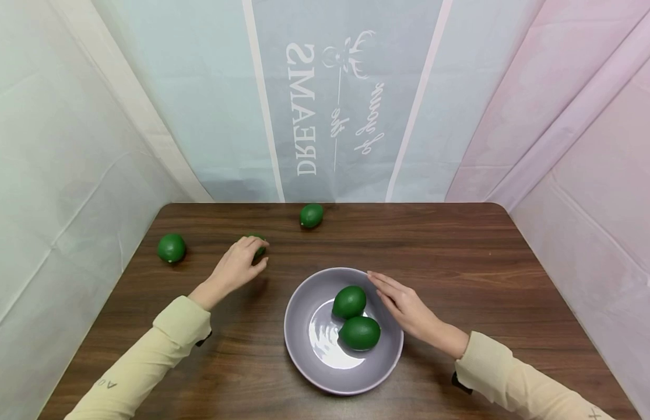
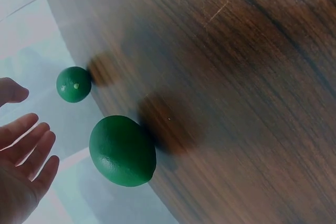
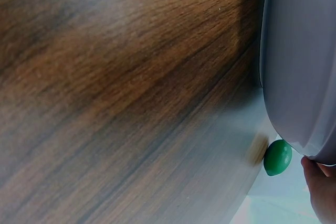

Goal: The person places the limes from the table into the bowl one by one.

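My left hand (image 1: pixel 242 261) reaches over a green lime (image 1: pixel 257 248), which it partly hides in the head view. In the left wrist view its fingers (image 2: pixel 34 153) are spread and apart from the large, near lime (image 2: pixel 123 151). My right hand (image 1: pixel 408 309) lies along the right rim of a grey bowl (image 1: pixel 309 364), with straight fingers at the edge. Two limes sit inside the bowl, an upper one (image 1: pixel 349 301) and a lower one (image 1: pixel 360 333). From the right wrist, the bowl's outer wall (image 3: pixel 299 72) shows with fingertips (image 3: pixel 310 166) at its rim.
Another lime (image 1: pixel 311 216) rests near the table's back edge, and one more lime (image 1: pixel 171 249) is at the far left. The dark wooden table (image 1: pixel 461 251) meets a printed cloth backdrop (image 1: pixel 345 116) behind, with pale cloth walls at both sides.
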`<state>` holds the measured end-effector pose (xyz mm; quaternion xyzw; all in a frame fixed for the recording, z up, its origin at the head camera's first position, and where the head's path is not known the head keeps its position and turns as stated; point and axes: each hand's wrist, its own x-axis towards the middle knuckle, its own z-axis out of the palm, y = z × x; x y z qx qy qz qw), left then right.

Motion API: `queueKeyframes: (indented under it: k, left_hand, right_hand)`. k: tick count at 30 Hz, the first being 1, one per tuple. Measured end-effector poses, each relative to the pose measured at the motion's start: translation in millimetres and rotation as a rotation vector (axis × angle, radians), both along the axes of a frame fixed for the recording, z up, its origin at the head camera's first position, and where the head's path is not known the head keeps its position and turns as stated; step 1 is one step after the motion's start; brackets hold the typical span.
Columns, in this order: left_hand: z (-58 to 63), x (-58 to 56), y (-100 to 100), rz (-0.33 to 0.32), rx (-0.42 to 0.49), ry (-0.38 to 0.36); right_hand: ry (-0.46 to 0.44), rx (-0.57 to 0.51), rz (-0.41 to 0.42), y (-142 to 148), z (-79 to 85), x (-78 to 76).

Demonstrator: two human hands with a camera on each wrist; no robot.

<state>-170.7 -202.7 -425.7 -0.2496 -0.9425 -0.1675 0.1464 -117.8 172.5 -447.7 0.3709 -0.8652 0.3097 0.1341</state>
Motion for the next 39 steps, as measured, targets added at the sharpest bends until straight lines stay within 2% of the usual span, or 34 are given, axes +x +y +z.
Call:
queueKeyframes:
  k: [6, 18, 27, 34, 39]
  left_hand:
    - [0.2, -3.4, -2.5, 0.009, 0.026, 0.004]
    - [-1.5, -9.0, -11.5, 0.040, 0.052, -0.062]
    - [-4.7, -16.8, -17.6, 0.046, 0.059, -0.075]
    - [-8.3, -24.6, -20.7, 0.090, 0.051, -0.127]
    - [-11.1, -27.5, -23.0, 0.105, 0.062, -0.136]
  right_hand:
    - [0.005, -0.001, 0.006, -0.5, 0.5, 0.1]
    - [0.005, -0.015, 0.014, -2.2, 1.8, -0.8]
    - [-0.008, -0.012, 0.008, -2.2, 1.8, -0.7]
    - [-0.004, -0.003, 0.006, -1.3, 1.9, -0.4]
    - [-0.004, 0.003, 0.008, -0.7, 1.9, -1.1]
